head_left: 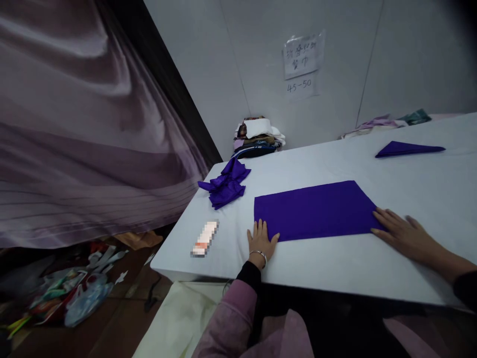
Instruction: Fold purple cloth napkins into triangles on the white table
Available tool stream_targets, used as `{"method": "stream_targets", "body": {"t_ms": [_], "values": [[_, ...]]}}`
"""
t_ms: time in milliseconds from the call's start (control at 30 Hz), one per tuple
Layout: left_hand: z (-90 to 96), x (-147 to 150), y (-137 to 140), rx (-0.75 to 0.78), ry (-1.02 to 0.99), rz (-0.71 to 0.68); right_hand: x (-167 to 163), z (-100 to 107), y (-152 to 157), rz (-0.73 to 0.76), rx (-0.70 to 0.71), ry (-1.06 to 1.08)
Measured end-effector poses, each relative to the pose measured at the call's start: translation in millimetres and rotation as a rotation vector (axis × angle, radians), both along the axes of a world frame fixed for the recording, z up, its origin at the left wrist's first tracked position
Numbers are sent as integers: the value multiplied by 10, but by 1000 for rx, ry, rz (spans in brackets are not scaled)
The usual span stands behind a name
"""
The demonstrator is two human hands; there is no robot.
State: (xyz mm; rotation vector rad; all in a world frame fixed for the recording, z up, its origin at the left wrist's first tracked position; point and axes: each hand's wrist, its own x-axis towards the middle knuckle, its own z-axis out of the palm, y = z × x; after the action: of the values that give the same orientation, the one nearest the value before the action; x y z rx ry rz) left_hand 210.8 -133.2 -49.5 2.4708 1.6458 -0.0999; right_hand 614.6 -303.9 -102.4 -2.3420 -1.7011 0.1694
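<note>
A purple cloth napkin (313,211) lies flat on the white-covered table (298,266), folded into a long shape with a slanted right end. My left hand (261,241), a bracelet at its wrist, rests on the napkin's lower left corner with fingers stretched out. At the right corner, my right hand (400,231) lies with fingers extended, its fingertips touching the cloth's edge. A crumpled heap of purple cloth (227,184) sits to the upper left. Toward the far right is a purple cloth folded into a narrow pointed shape (408,148).
A pixelated flat object (204,238) lies near the table's left edge. Stacked clothes (259,136) stand behind the table by the wall, below a paper sign (302,57). A pinkish curtain (74,124) hangs at left, above plastic bags (87,298) on the floor.
</note>
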Motion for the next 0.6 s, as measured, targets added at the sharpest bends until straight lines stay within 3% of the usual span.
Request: {"method": "stream_targets", "body": {"t_ms": [100, 200, 267, 400, 600], "values": [[58, -4, 158, -73, -36, 37, 119, 57, -66, -105, -24, 70], [178, 20, 481, -40, -82, 102, 113, 254, 41, -185, 45, 198], [264, 76, 749, 1, -106, 144, 121, 414, 193, -229, 97, 272], [362, 254, 1208, -1, -99, 173, 211, 644, 589, -296, 66, 297], [323, 450, 1564, 30, -98, 232, 357, 702, 1209, -341, -20, 214]]}}
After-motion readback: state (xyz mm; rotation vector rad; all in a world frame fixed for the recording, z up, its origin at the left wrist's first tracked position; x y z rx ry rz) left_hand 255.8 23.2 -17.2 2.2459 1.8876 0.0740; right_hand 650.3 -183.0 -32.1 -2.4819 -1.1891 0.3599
